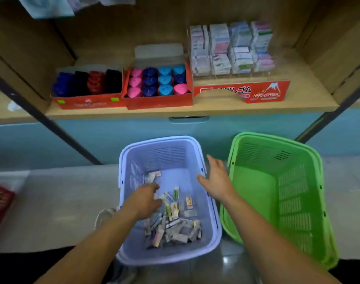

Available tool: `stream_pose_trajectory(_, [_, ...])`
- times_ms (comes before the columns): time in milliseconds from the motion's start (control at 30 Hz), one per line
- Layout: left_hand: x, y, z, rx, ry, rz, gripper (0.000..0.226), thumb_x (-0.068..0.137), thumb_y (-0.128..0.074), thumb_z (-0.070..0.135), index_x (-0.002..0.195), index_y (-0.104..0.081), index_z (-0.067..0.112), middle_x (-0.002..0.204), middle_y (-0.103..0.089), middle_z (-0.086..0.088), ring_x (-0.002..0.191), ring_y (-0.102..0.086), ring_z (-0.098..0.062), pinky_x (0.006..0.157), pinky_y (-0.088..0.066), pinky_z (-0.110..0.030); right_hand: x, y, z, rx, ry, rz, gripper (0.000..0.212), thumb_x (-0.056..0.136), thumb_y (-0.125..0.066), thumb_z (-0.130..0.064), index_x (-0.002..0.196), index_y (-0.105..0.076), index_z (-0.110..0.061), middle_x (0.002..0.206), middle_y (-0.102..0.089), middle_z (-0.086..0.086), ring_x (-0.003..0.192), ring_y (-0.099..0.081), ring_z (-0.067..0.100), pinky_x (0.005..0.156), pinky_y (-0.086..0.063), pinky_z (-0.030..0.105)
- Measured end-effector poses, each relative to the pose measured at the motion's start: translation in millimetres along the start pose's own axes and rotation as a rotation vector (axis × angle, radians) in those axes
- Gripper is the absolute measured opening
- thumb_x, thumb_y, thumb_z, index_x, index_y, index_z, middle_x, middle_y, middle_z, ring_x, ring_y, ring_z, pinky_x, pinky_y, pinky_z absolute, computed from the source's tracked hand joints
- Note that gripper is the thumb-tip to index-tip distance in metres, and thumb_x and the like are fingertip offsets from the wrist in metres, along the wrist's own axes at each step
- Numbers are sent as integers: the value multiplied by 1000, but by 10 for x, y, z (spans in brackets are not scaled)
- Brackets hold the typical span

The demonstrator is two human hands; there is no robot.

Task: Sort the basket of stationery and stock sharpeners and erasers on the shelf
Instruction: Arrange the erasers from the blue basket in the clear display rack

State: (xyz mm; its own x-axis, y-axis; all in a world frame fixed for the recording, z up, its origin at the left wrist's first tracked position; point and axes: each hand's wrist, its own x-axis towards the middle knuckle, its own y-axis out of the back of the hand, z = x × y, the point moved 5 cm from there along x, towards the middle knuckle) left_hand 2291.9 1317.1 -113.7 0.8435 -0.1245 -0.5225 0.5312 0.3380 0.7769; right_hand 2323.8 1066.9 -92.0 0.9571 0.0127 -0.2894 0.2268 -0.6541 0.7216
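Head view shows your left hand (143,198) curled down among the eraser packets (173,224) in the lilac basket (160,139), grip impossible to tell, while your right hand (216,179) hovers spread and empty beside the green basket (255,177); scooping blindly could spill loose packets or mix sorts.

The red eraser box (257,93) reads "HARD ERASER".

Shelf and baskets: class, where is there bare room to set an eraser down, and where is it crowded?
Bare: the green basket floor; the shelf board right of the eraser box; the purple basket far end. Crowded: its near end, heaped with packets.
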Motion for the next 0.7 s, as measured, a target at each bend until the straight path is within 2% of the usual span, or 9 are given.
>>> stream_pose_trajectory(67, [56, -306, -120, 2, 43, -83, 63, 88, -67, 37, 144, -48, 16, 140, -58, -11, 126, -56, -28, 100, -48, -35, -73, -214, 59, -5, -12, -50, 84, 96, -64, -31, 160, -13, -10, 155, -28, 17, 139, -39, 35, 108, -35, 36])
stream_pose_trajectory(167, [214, -658, -163, -28, 72, -164, 69, 88, -70, 38, 148, -43, 16, 142, -55, -11, 126, -56, -29, 101, -48, -36, -165, -418, 94, -74, -16, -25, 81, 99, -58, -31, 161, -9, -12, 150, -34, 18, 119, -55, 40, 90, -47, 43])
stream_pose_trajectory(233, [358, -839, -154, -100, 93, -174, 69, 86, -75, 35, 145, -46, 14, 138, -58, -10, 122, -58, -28, 99, -48, -35, -174, -458, 102, -130, -25, 33, 78, 100, -56, -31, 161, -10, -14, 149, -35, 16, 104, -61, 41, 78, -51, 44])
stream_pose_trajectory(333, [587, -1048, -190, -132, 103, -148, 72, 81, -80, 32, 144, -48, 16, 143, -55, -7, 126, -55, -27, 103, -45, -34, -177, -497, 120, -197, -10, 91, 72, 100, -53, -25, 160, -14, -13, 148, -36, 15, 95, -64, 42, 73, -50, 44])
stream_pose_trajectory(433, [828, -1185, -280, -74, 81, -93, 96, 77, -82, 42, 155, -31, 22, 161, -31, -4, 146, -33, -25, 117, -33, -38, -181, -521, 156, -207, 4, 110, 67, 100, -50, -19, 159, -19, -12, 150, -37, 16, 95, -63, 43, 72, -50, 44])
stream_pose_trajectory(533, [1042, -1337, -383, 49, 61, -146, 113, 76, -77, 59, 160, -11, 24, 168, -10, 0, 154, -12, -21, 125, -11, -43, -164, -539, 178, -222, -8, 119, 64, 102, -48, -17, 159, -19, -14, 152, -36, 14, 89, -64, 41, 67, -51, 43])
stream_pose_trajectory(600, [1121, -1386, -394, 110, 14, -169, 111, 73, -75, 66, 159, -17, 26, 166, -19, 1, 152, -19, -23, 123, -8, -45, -158, -550, 177, -223, -6, 115, 64, 103, -47, -18, 159, -19, -14, 153, -36, 14, 88, -64, 38, 66, -52, 41])
stream_pose_trajectory(700, [1200, -1368, -364, 112, -33, -140, 104, 67, -80, 65, 152, -33, 30, 153, -38, -1, 140, -35, -29, 114, -23, -45, -155, -548, 175, -234, -9, 116, 64, 102, -49, -17, 159, -21, -13, 153, -37, 14, 91, -65, 37, 68, -48, 36])
